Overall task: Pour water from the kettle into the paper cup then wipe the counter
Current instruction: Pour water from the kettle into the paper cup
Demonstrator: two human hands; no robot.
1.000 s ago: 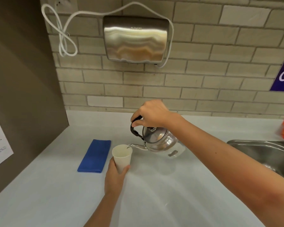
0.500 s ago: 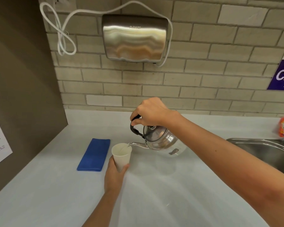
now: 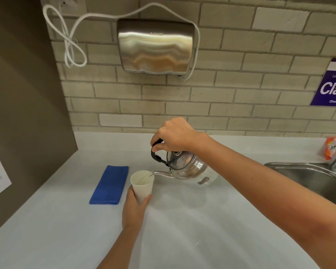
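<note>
My right hand [image 3: 174,133] grips the black handle of a shiny steel kettle [image 3: 186,168], which is lifted and tilted to the left. Its thin spout reaches over the rim of a white paper cup [image 3: 143,186], and a fine stream of water runs into it. My left hand [image 3: 134,207] wraps around the lower part of the cup from the near side, holding it slightly above the pale counter [image 3: 182,230]. A folded blue cloth [image 3: 110,184] lies flat on the counter just left of the cup.
A steel sink [image 3: 308,177] with a tap sits at the right edge, an orange packet [image 3: 332,147] beside it. A brown panel [image 3: 23,113] walls off the left side. A metal hand dryer [image 3: 156,46] with a looped white cord hangs on the tiled wall.
The kettle, cup and both hands stay almost in place while the pour continues. The camera has shifted slightly, so the scene sits a little lower and to the left.
</note>
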